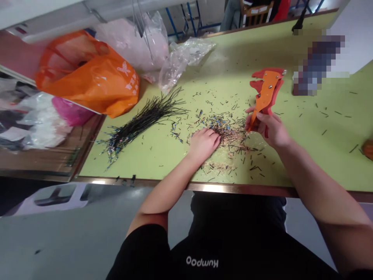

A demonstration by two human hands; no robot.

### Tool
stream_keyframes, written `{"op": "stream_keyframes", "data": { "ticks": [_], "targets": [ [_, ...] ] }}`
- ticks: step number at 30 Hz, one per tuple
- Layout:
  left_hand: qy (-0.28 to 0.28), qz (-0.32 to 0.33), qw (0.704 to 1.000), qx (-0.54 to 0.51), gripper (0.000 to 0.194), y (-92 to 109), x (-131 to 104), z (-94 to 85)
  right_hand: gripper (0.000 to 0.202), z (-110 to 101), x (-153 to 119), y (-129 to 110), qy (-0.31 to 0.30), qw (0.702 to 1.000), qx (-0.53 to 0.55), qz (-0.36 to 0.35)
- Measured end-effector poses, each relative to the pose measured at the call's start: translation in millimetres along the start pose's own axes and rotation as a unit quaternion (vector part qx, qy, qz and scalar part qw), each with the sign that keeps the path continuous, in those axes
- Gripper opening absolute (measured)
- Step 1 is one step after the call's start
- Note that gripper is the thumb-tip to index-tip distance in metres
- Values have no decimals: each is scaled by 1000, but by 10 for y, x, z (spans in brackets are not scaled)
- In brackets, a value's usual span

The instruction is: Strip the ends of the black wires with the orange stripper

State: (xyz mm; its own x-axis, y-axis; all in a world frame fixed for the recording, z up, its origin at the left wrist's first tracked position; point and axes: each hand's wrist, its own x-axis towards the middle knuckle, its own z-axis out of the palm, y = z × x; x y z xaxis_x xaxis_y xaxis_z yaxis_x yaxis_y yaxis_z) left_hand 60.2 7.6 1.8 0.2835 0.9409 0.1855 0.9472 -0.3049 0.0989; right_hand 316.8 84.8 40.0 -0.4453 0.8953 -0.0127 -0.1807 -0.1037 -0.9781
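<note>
An orange and red wire stripper stands raised in my right hand, whose fingers are wrapped round its handles. Its jaws point up and away from me. My left hand lies at the near left side of a heap of short wire offcuts, fingers curled down into it. What those fingers grip, if anything, is hidden. Bits with blue ends show in the heap just beyond my left hand. To the left lies a long bundle of black wires, with blue and bare metallic tips at its near end.
An orange bag and clear plastic bags stand at the back left. A pixelated dark object is at the back right, beside a white panel. Black scraps dot the green tabletop. The metal table edge runs before me.
</note>
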Motion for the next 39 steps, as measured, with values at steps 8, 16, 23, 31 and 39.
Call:
{"op": "stream_keyframes", "data": {
  "ticks": [8,16,23,31,39],
  "targets": [
    [-2,13,1000,-5,33,0,-38,36,41,0,-4,54,5,1000,0,1],
    [73,-82,987,-120,17,-27,-63,-28,39,-9,-8,83,-13,999,13,27],
    [176,-119,906,-367,21,-156,-100,-73,43,-174,35,142,-137,980,58,130],
    [320,-75,879,-346,23,-168,-91,-85,43,-78,-62,287,-364,894,165,203],
    [325,-52,883,-335,16,-102,-106,-116,41,68,-129,298,-334,887,222,231]
  ]
}}
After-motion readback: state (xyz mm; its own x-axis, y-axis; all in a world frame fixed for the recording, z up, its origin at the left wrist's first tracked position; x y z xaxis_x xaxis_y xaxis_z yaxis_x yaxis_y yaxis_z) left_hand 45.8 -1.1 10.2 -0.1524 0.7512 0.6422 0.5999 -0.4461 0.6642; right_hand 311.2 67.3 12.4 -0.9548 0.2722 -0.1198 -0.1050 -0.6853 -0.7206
